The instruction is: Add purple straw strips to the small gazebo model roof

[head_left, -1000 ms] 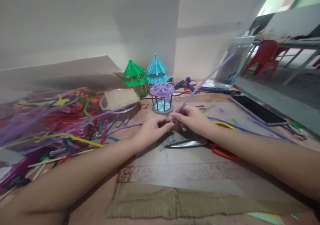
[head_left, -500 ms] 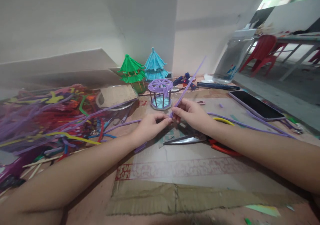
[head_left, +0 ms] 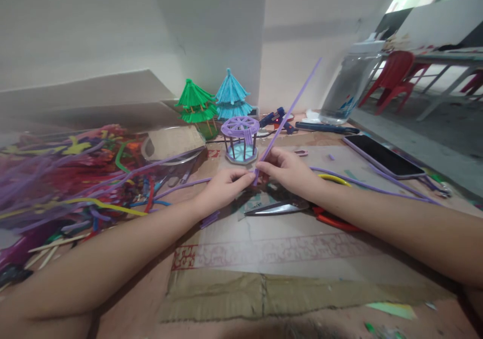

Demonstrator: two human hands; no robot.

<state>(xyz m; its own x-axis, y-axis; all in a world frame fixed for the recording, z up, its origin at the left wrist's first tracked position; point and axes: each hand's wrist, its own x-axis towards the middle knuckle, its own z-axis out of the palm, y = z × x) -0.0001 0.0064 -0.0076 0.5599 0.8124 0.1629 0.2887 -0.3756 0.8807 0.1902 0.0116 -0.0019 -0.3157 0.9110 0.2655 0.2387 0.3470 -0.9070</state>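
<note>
Between the thumb and fingers of my right hand (head_left: 281, 170) is a long purple pipe cleaner (head_left: 296, 100), slanting up to the right. My left hand (head_left: 230, 185) pinches at the lower end of it, close to my right fingertips; what exactly its fingers hold is too small to tell. Just behind the hands stands a small round frame (head_left: 240, 128) with a purple spoked top, dark posts and a light-blue base. Scissors (head_left: 283, 208) with red handles lie below my right hand, partly covered by the forearm.
Green (head_left: 195, 100) and blue (head_left: 231, 95) pipe-cleaner roofs stand at the back. Loose pipe cleaners (head_left: 71, 178) heap on the left beside a tray (head_left: 171, 145). A glue gun (head_left: 279, 120), a clear jug (head_left: 349, 87) and a phone (head_left: 381, 155) are at the right.
More of the purple pipe cleaner extends above my right hand, its tip higher and further right. Both hands remain close together, and the view has shifted slightly.
</note>
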